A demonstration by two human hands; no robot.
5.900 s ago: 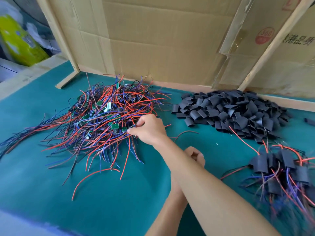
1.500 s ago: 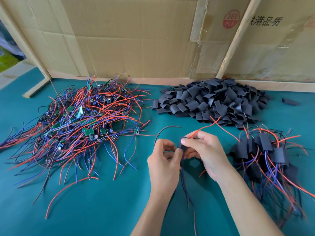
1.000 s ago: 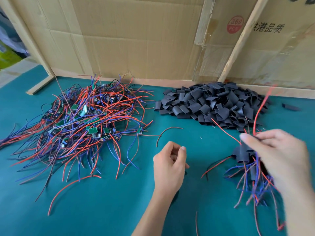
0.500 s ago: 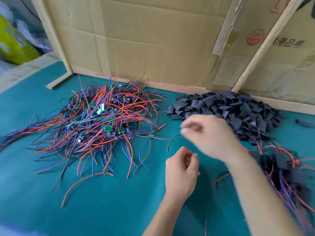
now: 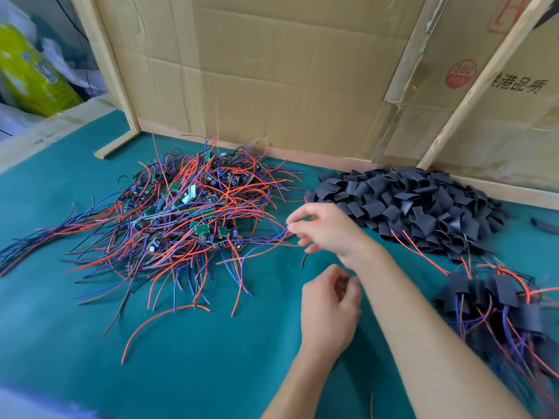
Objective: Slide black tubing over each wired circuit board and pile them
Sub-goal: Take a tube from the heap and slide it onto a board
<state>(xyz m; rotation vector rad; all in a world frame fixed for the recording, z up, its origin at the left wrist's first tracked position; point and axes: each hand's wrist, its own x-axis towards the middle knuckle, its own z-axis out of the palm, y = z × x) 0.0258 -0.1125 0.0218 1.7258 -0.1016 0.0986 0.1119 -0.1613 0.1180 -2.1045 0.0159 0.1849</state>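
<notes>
Meanwhile, at the centre of the frame, the right hand (image 5: 326,229) reaches toward the tangled heap of wired circuit boards (image 5: 187,213) in the left half of the teal desk (image 5: 75,343), its fingers spread loosely at the wire ends and gripping nothing I can see. Below it, the left hand (image 5: 328,313) hovers with fingers loosely curled, apparently empty. Black tubing pieces (image 5: 408,204) lie piled at upper right before the cardboard (image 5: 287,71), and the sleeved boards (image 5: 499,303) are heaped at the right edge.
</notes>
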